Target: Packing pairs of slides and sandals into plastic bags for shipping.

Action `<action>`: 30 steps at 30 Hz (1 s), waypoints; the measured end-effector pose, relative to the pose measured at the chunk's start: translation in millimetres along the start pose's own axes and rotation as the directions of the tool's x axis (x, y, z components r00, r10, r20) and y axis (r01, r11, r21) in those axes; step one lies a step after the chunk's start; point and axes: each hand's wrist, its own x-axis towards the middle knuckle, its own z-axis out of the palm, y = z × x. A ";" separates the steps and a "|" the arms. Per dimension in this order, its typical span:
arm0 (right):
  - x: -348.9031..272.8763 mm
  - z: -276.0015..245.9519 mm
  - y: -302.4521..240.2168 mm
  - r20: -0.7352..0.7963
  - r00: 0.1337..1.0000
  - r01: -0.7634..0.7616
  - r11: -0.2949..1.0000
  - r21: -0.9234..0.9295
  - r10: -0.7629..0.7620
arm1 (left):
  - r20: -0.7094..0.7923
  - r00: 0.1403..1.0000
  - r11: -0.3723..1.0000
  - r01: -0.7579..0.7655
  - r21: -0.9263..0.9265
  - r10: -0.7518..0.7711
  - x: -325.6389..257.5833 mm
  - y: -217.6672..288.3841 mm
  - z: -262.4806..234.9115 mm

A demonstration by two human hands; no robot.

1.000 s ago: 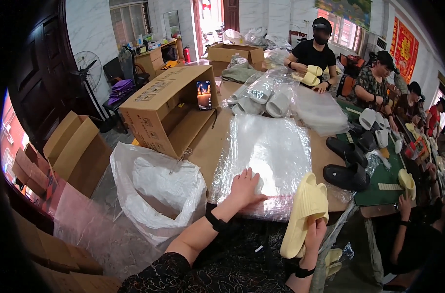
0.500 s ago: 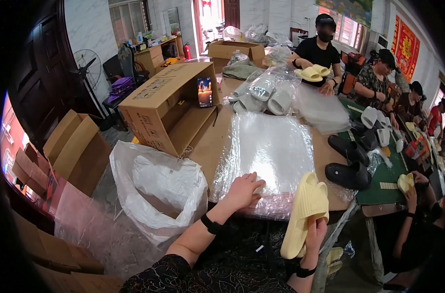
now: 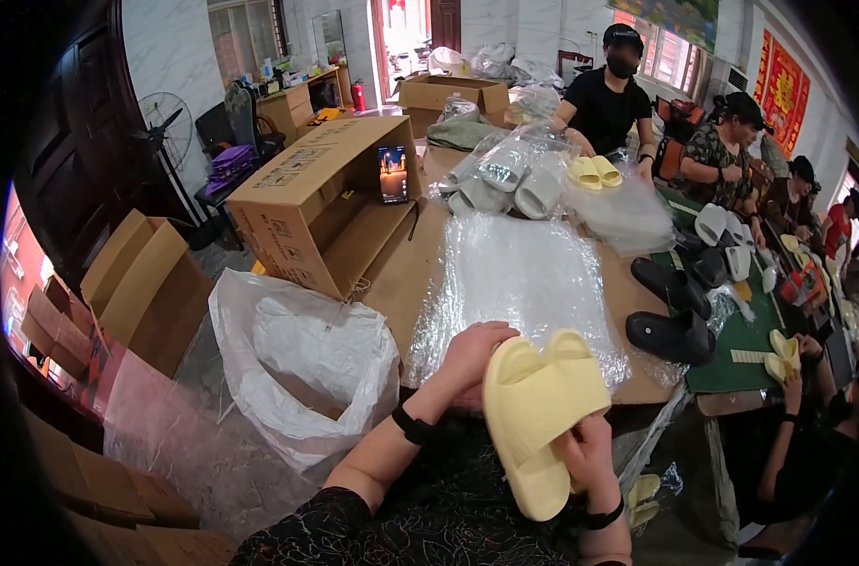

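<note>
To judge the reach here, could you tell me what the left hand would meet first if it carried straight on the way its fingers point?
Probably the stack of clear plastic bags: the left hand already sits at its near edge.
</note>
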 end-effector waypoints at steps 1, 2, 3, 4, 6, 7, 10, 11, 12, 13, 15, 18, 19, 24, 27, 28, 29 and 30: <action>2.4 3.4 3.4 0.052 0.996 0.075 0.989 -0.130 -0.068 | -0.048 0.999 0.995 -0.015 -0.098 0.010 0.8 -3.3 1.2; 4.2 5.2 7.1 0.051 0.996 0.075 0.988 -0.133 -0.069 | -0.007 0.999 0.991 0.052 -0.125 -0.053 4.0 11.7 -9.1; 4.9 7.3 11.0 0.042 0.998 0.055 0.975 -0.217 -0.047 | -0.008 0.999 0.991 0.049 -0.127 -0.051 5.6 11.9 -8.9; 5.4 9.1 14.2 0.032 0.999 0.035 0.954 -0.299 -0.027 | -0.004 0.998 0.989 0.054 -0.136 -0.055 6.9 11.9 -8.8; 6.7 10.6 19.6 -0.042 0.997 0.047 0.938 -0.344 -0.065 | 0.028 0.999 0.987 0.035 -0.158 -0.030 6.4 9.3 -9.8; 7.3 10.5 20.8 -0.116 0.988 0.051 0.921 -0.387 -0.103 | 0.025 0.999 0.987 0.034 -0.158 -0.030 6.5 7.7 -9.0; 3.8 13.4 21.2 -0.137 0.990 -0.015 0.918 -0.396 -0.043 | 0.070 0.998 0.986 0.013 -0.164 -0.002 2.6 6.8 -8.3; 2.0 14.3 21.9 -0.152 0.988 -0.045 0.919 -0.392 -0.017 | 0.071 0.997 0.986 0.013 -0.164 -0.001 1.1 7.7 -8.4; 1.3 14.8 22.1 -0.153 0.988 -0.046 0.919 -0.392 -0.016 | 0.023 0.999 0.990 -0.024 -0.140 0.027 -0.2 8.3 -8.4; 0.7 15.2 22.1 -0.132 0.990 -0.102 0.890 -0.445 0.047 | -0.024 0.998 0.992 -0.059 -0.115 0.056 -1.6 9.2 -8.5; 1.3 15.2 21.1 -0.113 0.987 -0.153 0.853 -0.499 0.110 | -0.017 0.992 0.992 -0.124 0.012 0.124 -4.6 15.8 -9.2; 2.4 18.4 20.7 -0.008 1.000 -0.009 0.901 -0.433 0.007 | 0.010 0.964 0.956 -0.263 0.133 0.264 -9.5 24.9 -4.3; 5.0 18.1 23.5 -0.008 1.000 -0.009 0.901 -0.434 0.006 | 0.021 0.942 0.934 -0.336 0.126 0.336 -11.5 27.0 -2.9; 19.5 18.0 28.7 -0.167 0.985 -0.111 0.897 -0.429 0.042 | 0.097 0.908 0.909 -0.413 0.052 0.407 -18.4 41.3 -6.9; 24.8 26.5 31.9 -0.117 0.991 -0.104 0.901 -0.421 0.060 | 0.181 0.882 0.900 -0.425 -0.096 0.435 -19.8 46.4 -6.9; 32.4 27.7 33.0 -0.119 0.992 -0.093 0.910 -0.404 0.049 | 0.217 0.874 0.899 -0.437 -0.040 0.435 -20.9 47.9 -9.1; 38.8 29.2 36.0 -0.116 0.992 -0.081 0.919 -0.385 0.039 | 0.224 0.872 0.898 -0.437 -0.044 0.436 -24.4 52.0 -13.2; 47.9 30.0 48.4 -0.129 0.992 -0.053 0.907 -0.419 -0.002 | 0.231 0.874 0.904 -0.413 -0.112 0.428 -24.9 57.4 -16.1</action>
